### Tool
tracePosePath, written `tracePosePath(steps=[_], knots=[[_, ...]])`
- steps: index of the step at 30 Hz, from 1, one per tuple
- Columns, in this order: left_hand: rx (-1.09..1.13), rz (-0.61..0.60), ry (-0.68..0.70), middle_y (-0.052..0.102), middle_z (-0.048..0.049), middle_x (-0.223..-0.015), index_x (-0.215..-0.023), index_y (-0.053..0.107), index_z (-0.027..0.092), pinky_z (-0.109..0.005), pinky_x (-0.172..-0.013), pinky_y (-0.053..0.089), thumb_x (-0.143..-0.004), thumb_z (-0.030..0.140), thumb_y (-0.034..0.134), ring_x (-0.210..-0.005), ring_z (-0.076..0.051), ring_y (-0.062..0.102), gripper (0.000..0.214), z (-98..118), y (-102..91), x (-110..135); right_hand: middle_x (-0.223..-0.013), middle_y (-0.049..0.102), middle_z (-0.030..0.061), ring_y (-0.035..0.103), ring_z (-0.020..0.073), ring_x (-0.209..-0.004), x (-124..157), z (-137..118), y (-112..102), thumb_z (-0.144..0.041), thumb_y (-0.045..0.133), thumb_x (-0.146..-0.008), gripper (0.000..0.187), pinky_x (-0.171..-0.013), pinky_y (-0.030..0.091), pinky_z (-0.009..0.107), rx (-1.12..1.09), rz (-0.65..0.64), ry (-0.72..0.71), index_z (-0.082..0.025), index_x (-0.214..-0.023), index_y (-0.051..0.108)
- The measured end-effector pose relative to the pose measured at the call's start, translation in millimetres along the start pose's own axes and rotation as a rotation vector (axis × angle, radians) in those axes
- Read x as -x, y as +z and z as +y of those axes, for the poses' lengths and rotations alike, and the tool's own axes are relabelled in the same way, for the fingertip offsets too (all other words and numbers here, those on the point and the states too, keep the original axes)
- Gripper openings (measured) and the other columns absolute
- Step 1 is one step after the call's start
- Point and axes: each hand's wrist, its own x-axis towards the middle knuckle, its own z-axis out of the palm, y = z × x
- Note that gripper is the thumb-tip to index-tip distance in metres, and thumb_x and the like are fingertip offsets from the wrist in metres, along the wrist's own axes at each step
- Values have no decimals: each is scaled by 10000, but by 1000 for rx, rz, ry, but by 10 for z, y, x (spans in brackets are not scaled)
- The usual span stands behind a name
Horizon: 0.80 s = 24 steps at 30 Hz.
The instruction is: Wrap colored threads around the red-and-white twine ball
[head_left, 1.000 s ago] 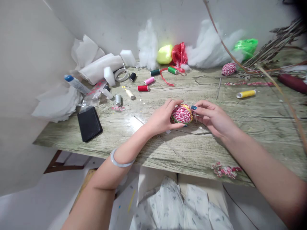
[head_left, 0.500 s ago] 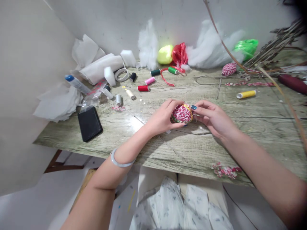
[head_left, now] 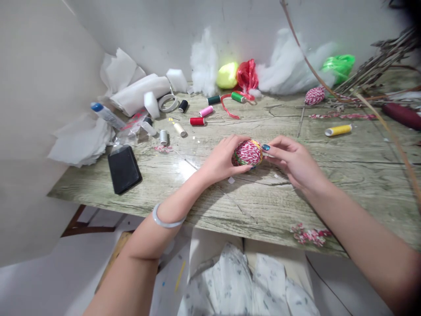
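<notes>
My left hand (head_left: 221, 159) wraps round the left side of a small ball (head_left: 247, 152) wound in red-and-white twine, with some yellow and green showing at its right end. My right hand (head_left: 291, 160) pinches the ball's right end with thumb and forefinger. The ball is held just above the wooden table (head_left: 345, 166), near its middle. A thin thread or pin shows faintly below my right fingers; I cannot make out which.
Thread spools (head_left: 197, 121) lie scattered behind the hands, with a yellow spool (head_left: 338, 130) to the right. A black case (head_left: 124, 169), white foam and paper (head_left: 138, 94), stuffing (head_left: 289, 66), coloured bags (head_left: 246, 74), another twine ball (head_left: 314, 95) and dry branches (head_left: 378, 66) crowd the edges.
The ball has turned a little in my hands and both hands have shifted slightly up the table. Nothing was let go.
</notes>
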Motion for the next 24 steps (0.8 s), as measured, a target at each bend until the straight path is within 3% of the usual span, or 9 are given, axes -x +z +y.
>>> tracePosePath(steps=[10, 20, 24], knots=[[7, -56, -7, 577, -105, -1280, -1337, 464, 233, -402, -1011, 464, -832, 354, 707, -1184, -254, 568, 574, 39, -22, -1, -747, 626, -44, 557, 109, -749, -15, 19, -21, -330, 870, -570, 242, -698, 505, 225, -41, 4, 14, -235, -641, 658], [39, -40, -19, 588, -120, -1280, -1315, 456, 215, -403, -967, 490, -789, 345, 749, -1158, -264, 588, 616, 59, 9, 4, -747, 626, -48, 571, 97, -729, -20, 47, 6, -320, 866, -582, 231, -669, 508, 212, -117, 29, -17, -233, -649, 663], [64, -49, 9, 606, -119, -1256, -1312, 465, 220, -422, -970, 486, -785, 340, 759, -1160, -272, 589, 616, 60, 17, 0, -738, 625, -51, 566, 87, -692, -47, 40, -18, -281, 873, -574, 248, -629, 483, 204, -215, 31, 55, -229, -676, 653]])
